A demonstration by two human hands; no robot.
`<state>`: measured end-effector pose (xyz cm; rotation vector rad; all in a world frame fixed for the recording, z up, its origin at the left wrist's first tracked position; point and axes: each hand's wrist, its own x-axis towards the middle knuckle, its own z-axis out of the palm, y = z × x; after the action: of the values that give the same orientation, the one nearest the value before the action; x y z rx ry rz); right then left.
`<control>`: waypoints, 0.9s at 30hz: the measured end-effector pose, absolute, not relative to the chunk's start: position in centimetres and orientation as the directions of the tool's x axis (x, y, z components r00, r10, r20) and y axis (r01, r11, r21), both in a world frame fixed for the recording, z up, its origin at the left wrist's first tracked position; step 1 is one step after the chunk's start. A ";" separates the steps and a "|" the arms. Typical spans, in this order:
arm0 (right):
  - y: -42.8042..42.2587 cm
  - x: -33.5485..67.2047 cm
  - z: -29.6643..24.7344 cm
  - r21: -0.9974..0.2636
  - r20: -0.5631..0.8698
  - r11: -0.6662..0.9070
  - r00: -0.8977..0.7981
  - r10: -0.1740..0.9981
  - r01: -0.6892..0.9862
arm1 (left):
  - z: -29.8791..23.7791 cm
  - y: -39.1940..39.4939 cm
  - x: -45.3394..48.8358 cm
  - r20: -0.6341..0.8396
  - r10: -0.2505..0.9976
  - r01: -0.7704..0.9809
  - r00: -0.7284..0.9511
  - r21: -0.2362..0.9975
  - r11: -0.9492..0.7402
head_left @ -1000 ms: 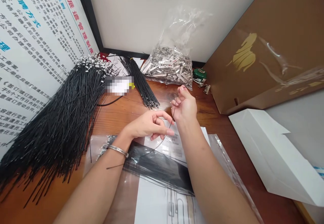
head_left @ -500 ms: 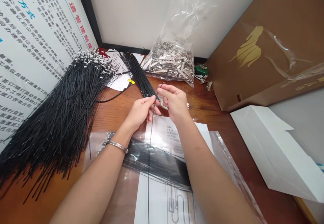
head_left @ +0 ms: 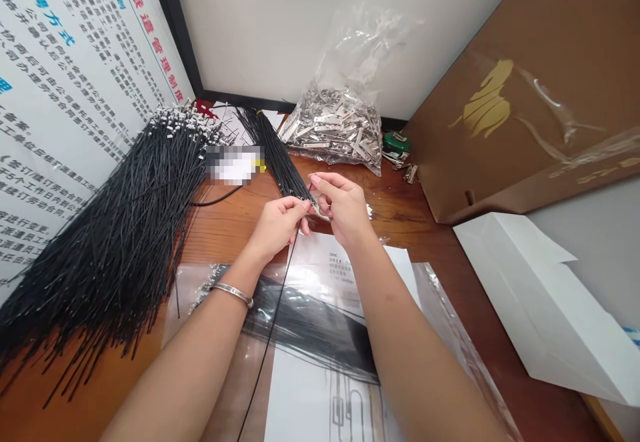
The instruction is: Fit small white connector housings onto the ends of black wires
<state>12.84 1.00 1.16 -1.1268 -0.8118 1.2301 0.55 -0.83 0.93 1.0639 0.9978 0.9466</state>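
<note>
A single thin black wire (head_left: 270, 335) runs up from the lower edge of the view to my left hand (head_left: 275, 229), which pinches it between thumb and forefinger near its upper end. Close by on the right, my right hand (head_left: 347, 209) is closed in a pinch at the tip of that wire; the tip itself is too small to make out. Just beyond both hands lies a tied bundle of black wires (head_left: 277, 155), its near ends touching or almost touching my left fingertips.
A large heap of black wires with white connectors (head_left: 115, 229) fills the left. Behind stands a clear bag of metal clips (head_left: 335, 125). Bagged wires (head_left: 310, 329) lie over a printed sheet (head_left: 295, 402). On the right are a brown box (head_left: 475, 95) and a white box (head_left: 540, 302).
The hanging part of the wire has swung to the left at its lower end. Both hands stay close together, with only slight shifts of the fingers.
</note>
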 end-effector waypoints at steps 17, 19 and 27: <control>0.5 12.5 1.4 -0.978 -0.114 -0.116 -0.023 0.993 -0.176 | 0.8 -0.4 0.5 -0.091 0.996 -0.282 0.020 0.955 0.093; 0.7 12.9 1.2 -0.992 -0.072 -0.070 0.013 0.997 -0.106 | 0.8 -0.4 0.5 -0.098 0.995 -0.296 0.011 0.950 0.096; 0.6 17.7 0.9 -0.726 0.373 -0.121 0.535 0.758 0.677 | 0.9 -0.3 0.3 -0.118 0.993 -0.306 -0.016 0.946 0.108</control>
<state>17.69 0.56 0.94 -1.8417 -1.1827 0.1086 0.34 -0.33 0.93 0.8817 1.0552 1.2803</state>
